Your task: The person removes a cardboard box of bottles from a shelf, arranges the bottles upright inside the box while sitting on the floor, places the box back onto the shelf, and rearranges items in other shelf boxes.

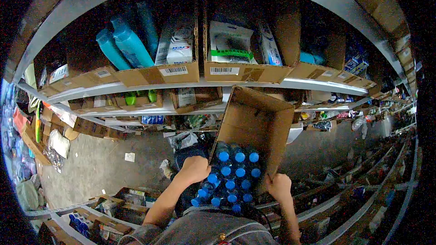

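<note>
A deep cardboard box [249,120] is tilted in front of my body, its far end against the shelf edge. Several bottles with blue caps [240,172] crowd its near end, caps facing up toward me. My left hand [195,169] is closed at the left side of the box, beside the bottles. On the opposite side, my right hand [279,187] pinches the lower edge of the right wall. The bodies of the bottles are mostly dark and partly hidden beneath their caps.
Ahead, a metal shelf [309,86] carries cardboard bins with turquoise bottles [127,41], a white carton [180,47] and a clear-windowed pouch [231,41]. Lower shelving runs behind the box. More racks [354,199] stand at right, and a white bag [58,144] lies at left.
</note>
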`<act>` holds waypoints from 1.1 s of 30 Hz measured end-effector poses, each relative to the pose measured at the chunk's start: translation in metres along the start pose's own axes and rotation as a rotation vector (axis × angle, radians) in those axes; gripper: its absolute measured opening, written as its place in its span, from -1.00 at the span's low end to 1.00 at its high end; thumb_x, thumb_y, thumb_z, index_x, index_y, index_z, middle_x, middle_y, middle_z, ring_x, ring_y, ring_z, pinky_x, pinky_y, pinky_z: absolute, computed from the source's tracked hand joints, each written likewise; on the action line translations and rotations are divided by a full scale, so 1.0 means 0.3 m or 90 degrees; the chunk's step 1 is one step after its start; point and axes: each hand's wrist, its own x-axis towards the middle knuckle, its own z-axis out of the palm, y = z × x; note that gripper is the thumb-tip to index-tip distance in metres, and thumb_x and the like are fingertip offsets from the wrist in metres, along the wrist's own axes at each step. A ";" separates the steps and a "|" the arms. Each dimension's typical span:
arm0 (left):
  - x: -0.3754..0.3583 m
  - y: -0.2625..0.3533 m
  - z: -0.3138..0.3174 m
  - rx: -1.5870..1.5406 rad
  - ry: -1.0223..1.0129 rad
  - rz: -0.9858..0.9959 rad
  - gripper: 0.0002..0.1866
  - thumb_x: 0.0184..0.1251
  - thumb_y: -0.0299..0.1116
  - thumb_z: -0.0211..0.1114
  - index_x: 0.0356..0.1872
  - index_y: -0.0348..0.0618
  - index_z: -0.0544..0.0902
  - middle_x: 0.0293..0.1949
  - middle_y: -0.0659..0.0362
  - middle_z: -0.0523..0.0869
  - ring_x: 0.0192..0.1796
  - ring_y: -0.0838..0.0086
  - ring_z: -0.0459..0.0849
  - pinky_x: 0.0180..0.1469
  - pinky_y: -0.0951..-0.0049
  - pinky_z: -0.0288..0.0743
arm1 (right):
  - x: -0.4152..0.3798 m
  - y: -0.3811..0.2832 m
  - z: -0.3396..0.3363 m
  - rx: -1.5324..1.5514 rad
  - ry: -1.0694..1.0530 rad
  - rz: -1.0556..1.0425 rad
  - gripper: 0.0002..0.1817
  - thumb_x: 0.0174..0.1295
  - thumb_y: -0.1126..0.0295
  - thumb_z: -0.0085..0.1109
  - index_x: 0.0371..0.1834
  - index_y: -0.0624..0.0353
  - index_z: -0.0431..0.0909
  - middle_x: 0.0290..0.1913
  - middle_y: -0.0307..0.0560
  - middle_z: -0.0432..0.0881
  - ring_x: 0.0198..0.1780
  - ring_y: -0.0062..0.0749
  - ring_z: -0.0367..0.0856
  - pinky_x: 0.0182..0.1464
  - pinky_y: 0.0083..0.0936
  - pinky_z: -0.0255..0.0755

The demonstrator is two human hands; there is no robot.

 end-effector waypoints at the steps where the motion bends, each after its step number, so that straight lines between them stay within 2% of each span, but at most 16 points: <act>1: 0.002 -0.002 -0.002 0.000 0.002 -0.001 -0.69 -0.11 -0.25 0.00 -0.72 -0.34 0.48 -0.66 -0.07 0.49 -0.54 0.12 0.49 -0.45 0.25 0.38 | 0.006 0.001 0.007 0.000 0.002 -0.002 -0.78 -0.12 0.24 -0.05 -0.67 0.17 0.41 -0.74 0.01 0.40 -0.64 -0.09 0.41 -0.60 -0.31 0.29; 12: -0.012 -0.023 -0.013 0.001 -0.009 -0.027 -0.70 -0.14 -0.25 0.02 -0.71 -0.34 0.49 -0.63 -0.07 0.50 -0.51 0.12 0.49 -0.42 0.25 0.38 | 0.016 -0.036 0.059 0.058 -0.013 0.065 -0.68 -0.14 0.20 -0.03 -0.81 0.23 0.41 -0.77 0.06 0.38 -0.63 -0.08 0.41 -0.58 -0.31 0.30; 25: 0.063 -0.043 0.011 -0.003 0.002 -0.022 -0.71 -0.16 -0.26 0.02 -0.70 -0.34 0.49 -0.60 -0.08 0.50 -0.48 0.11 0.49 -0.39 0.24 0.36 | 0.071 0.008 0.117 0.049 0.038 0.011 -0.74 -0.13 0.20 -0.03 -0.74 0.15 0.41 -0.74 0.03 0.39 -0.62 -0.07 0.39 -0.59 -0.30 0.28; 30: 0.094 -0.075 0.023 0.000 -0.011 -0.012 -0.67 -0.12 -0.20 0.02 -0.65 -0.34 0.49 -0.61 -0.09 0.50 -0.52 0.08 0.49 -0.40 0.20 0.35 | 0.112 -0.002 0.107 0.075 0.067 -0.010 -0.75 -0.15 0.21 -0.01 -0.73 0.17 0.42 -0.73 0.04 0.39 -0.62 -0.06 0.40 -0.59 -0.29 0.28; 33: 0.091 -0.082 0.001 -0.018 -0.034 -0.026 -0.67 -0.10 -0.20 0.01 -0.65 -0.34 0.49 -0.61 -0.09 0.50 -0.51 0.08 0.49 -0.40 0.20 0.35 | 0.127 -0.026 0.093 0.037 0.013 0.031 -0.70 -0.15 0.16 -0.02 -0.77 0.17 0.41 -0.72 0.01 0.41 -0.65 -0.12 0.40 -0.60 -0.31 0.31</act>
